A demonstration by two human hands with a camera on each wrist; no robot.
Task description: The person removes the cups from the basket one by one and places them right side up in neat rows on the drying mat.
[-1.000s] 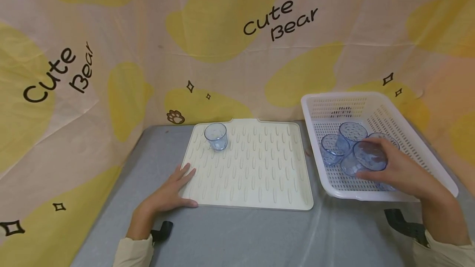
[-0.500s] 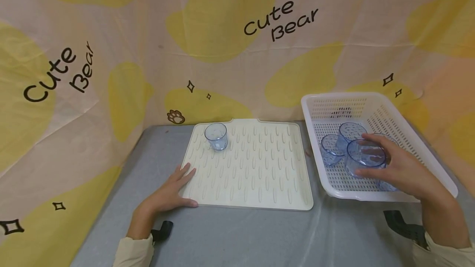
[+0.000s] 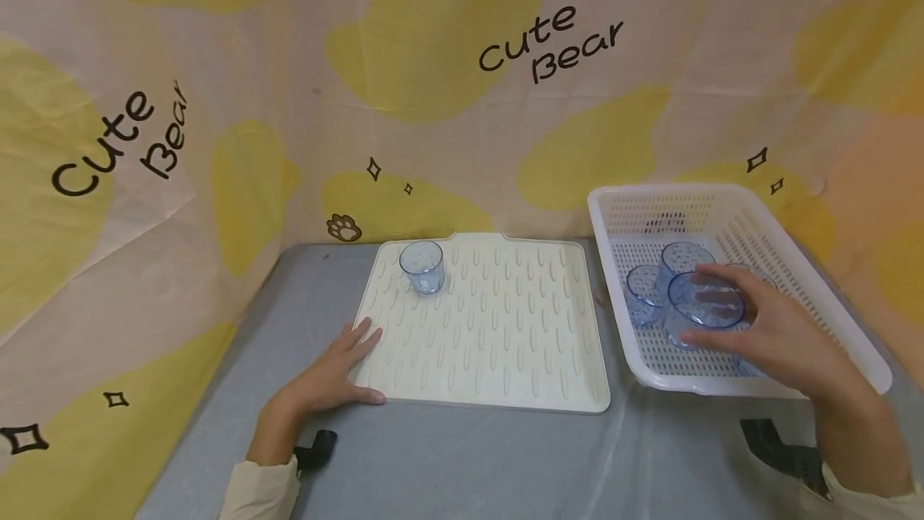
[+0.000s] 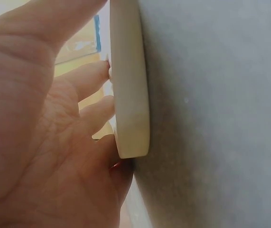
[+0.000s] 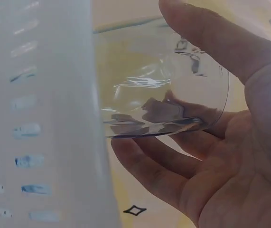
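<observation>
My right hand [image 3: 776, 335] grips a clear blue-tinted drinking glass [image 3: 689, 315] between thumb and fingers, over the white plastic basket [image 3: 722, 385]. In the right wrist view the glass [image 5: 135, 80] lies partly behind the basket's wall [image 5: 73, 118]. Several similar glasses are in the basket, among them one at the left [image 3: 642, 295] and one farther back [image 3: 684, 253]; my hand and the held glass partly hide others. Fingers spread, my left hand [image 3: 332, 371] rests on the left edge of a cream ridged mat [image 3: 491, 343]. One blue-tinted glass [image 3: 423, 270] stands upright on the mat's back left.
A grey cloth [image 3: 462, 464] covers the table. Patterned fabric [image 3: 447, 127] hangs directly behind the mat and basket, and on the left side. The basket stands a short gap to the right of the mat.
My right hand has straightened the tilted glass, then shifted it slightly left within the basket's outline. The left hand stays on the mat's edge. The head view has shifted slightly.
</observation>
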